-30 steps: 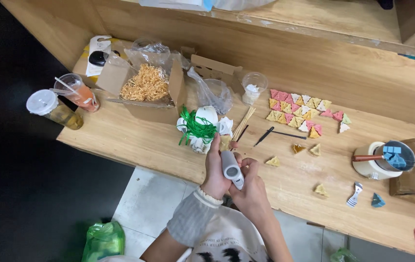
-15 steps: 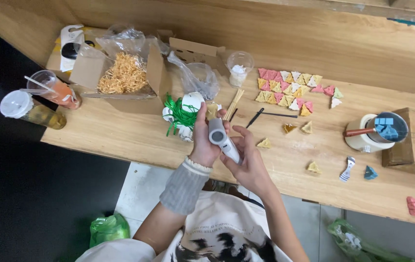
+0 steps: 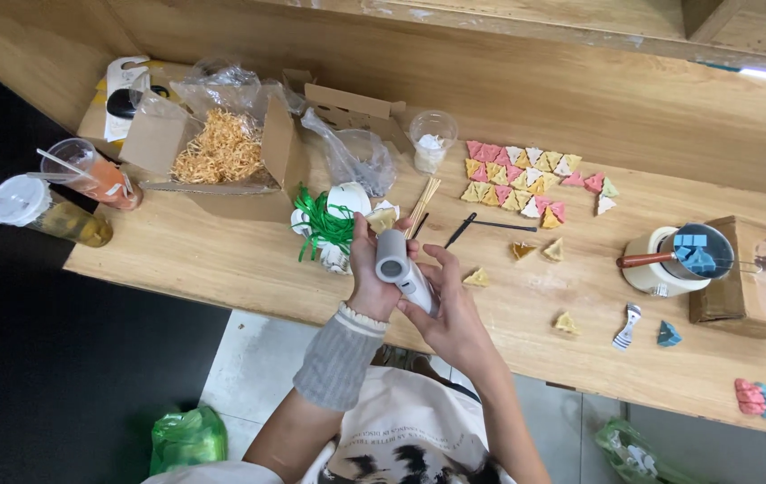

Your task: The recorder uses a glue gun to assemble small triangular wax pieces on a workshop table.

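Both hands have stayed together over the near edge of the bench since the earlier frames, though the grey tool now points its round end more toward the person. The left hand [image 3: 372, 273], in a grey ribbed cuff, is curled around the upper part of the grey and white cylindrical tool [image 3: 403, 271] and also pinches a small yellowish folded triangle [image 3: 382, 218] at its fingertips. The right hand [image 3: 450, 309] is wrapped around the lower, white end of the same tool, so the tool lies slanted between the two palms, gripped by both.

Just left of the hands sits a bunch of green ribbon [image 3: 322, 224] with white pieces. Wooden sticks [image 3: 424, 201] and a black pen-like tool [image 3: 460, 229] lie just beyond the fingers. Farther along the bench [image 3: 221, 260] a cluster of pink, yellow and white paper triangles [image 3: 517, 175] is laid out in rows, with a few loose ones nearer. An open cardboard box [image 3: 221, 157] holds tan shredded filler, and two lidded drinks [image 3: 51, 197] stand at the left end. A small pot with a wooden handle [image 3: 679, 260] sits at the right.
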